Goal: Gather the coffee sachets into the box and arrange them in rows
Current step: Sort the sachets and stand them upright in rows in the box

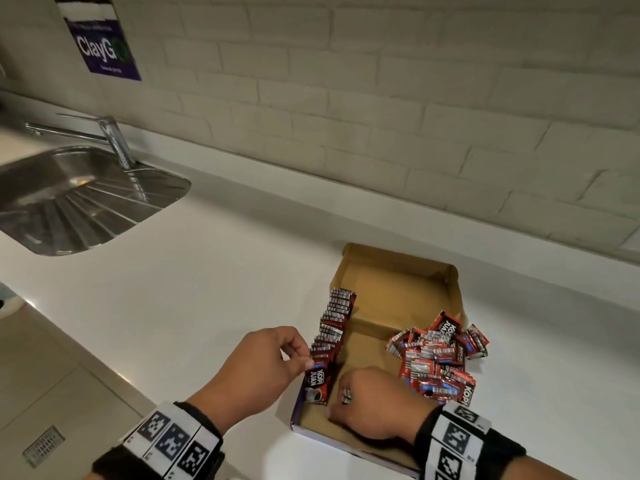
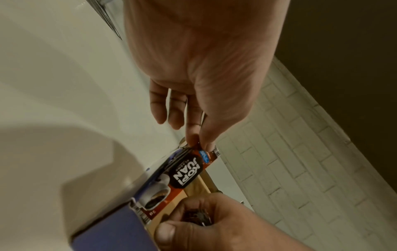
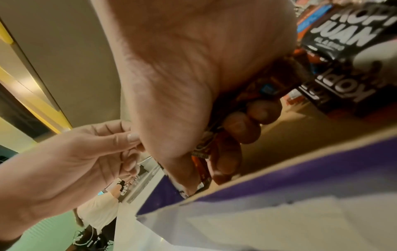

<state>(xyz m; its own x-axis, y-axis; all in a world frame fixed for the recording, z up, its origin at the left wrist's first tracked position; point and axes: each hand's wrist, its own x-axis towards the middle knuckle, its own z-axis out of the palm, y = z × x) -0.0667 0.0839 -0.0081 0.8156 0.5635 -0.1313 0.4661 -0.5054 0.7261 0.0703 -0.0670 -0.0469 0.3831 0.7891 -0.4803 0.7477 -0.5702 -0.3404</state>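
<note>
An open cardboard box (image 1: 391, 292) with a purple outside lies on the white counter. A row of upright red-and-black coffee sachets (image 1: 334, 327) lines its left wall. My left hand (image 1: 294, 351) pinches the top edge of the nearest sachet (image 1: 317, 381) in that row, seen close in the left wrist view as the sachet (image 2: 187, 171) under my left hand (image 2: 199, 141). My right hand (image 1: 349, 396) sits inside the box near its front wall, fingers curled round a small bunch of sachets (image 3: 206, 149). A loose pile of sachets (image 1: 438, 358) lies over the box's right side.
A steel sink (image 1: 69, 199) with a tap (image 1: 114, 136) is set in the counter at the far left. A tiled wall (image 1: 415, 98) runs behind, with a purple sign (image 1: 104, 43). The counter's front edge drops to a tiled floor (image 1: 52, 393) at lower left.
</note>
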